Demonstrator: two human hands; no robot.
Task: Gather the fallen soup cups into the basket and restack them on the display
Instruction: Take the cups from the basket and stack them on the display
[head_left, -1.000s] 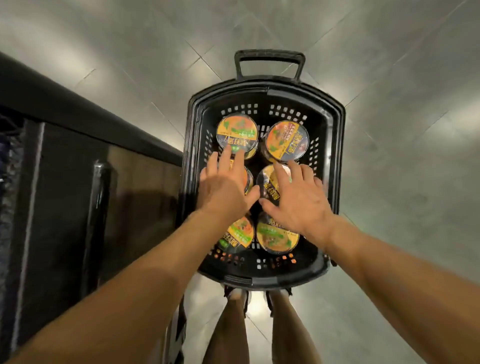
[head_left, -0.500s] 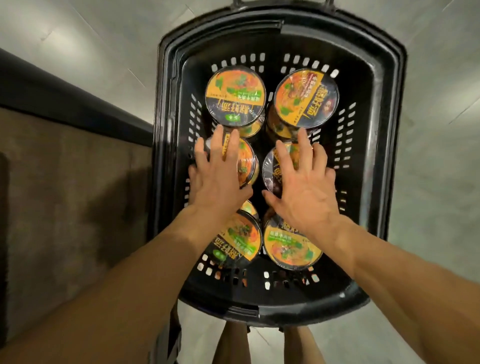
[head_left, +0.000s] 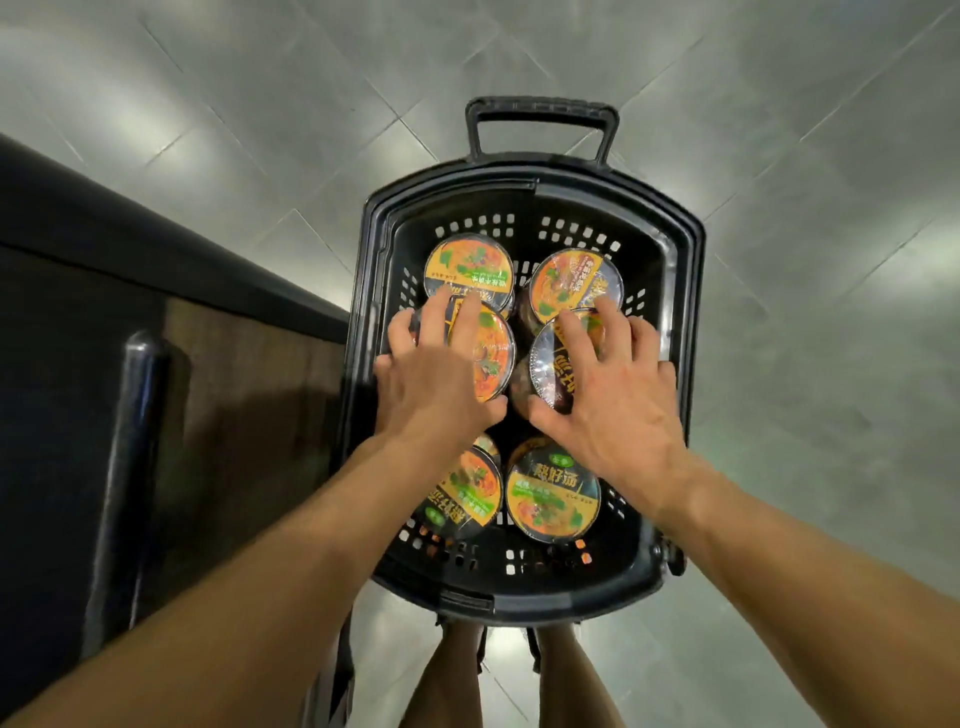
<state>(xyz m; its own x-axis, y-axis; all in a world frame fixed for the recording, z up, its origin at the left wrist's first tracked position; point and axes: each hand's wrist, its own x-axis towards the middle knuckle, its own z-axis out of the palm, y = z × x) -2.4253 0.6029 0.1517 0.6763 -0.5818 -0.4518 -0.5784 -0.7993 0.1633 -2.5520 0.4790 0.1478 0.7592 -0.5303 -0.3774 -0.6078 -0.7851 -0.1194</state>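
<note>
A black plastic basket (head_left: 680, 291) stands on the floor below me, holding several soup cups with orange and black lids. My left hand (head_left: 431, 379) grips the middle-left cup (head_left: 491, 358), fingers curled over its lid and thumb at its near rim. My right hand (head_left: 613, 400) grips the middle-right cup (head_left: 550, 369), which sits raised and tilted, lid toward the left. Two cups sit at the far end, the far-left cup (head_left: 467, 265) and the far-right cup (head_left: 569, 280). Two more, the near-left cup (head_left: 462, 493) and the near-right cup (head_left: 553, 493), lie under my wrists.
A dark display counter (head_left: 156, 332) with a black post (head_left: 130, 441) runs along the left, close to the basket's side. The basket's pull handle (head_left: 540, 117) sticks out at the far end. Grey tiled floor (head_left: 805, 260) surrounds it. My legs show at the bottom.
The camera drew back from the basket. Both hands went from lying flat over the middle cups to curling round them, and the middle-right cup has risen and tilted.
</note>
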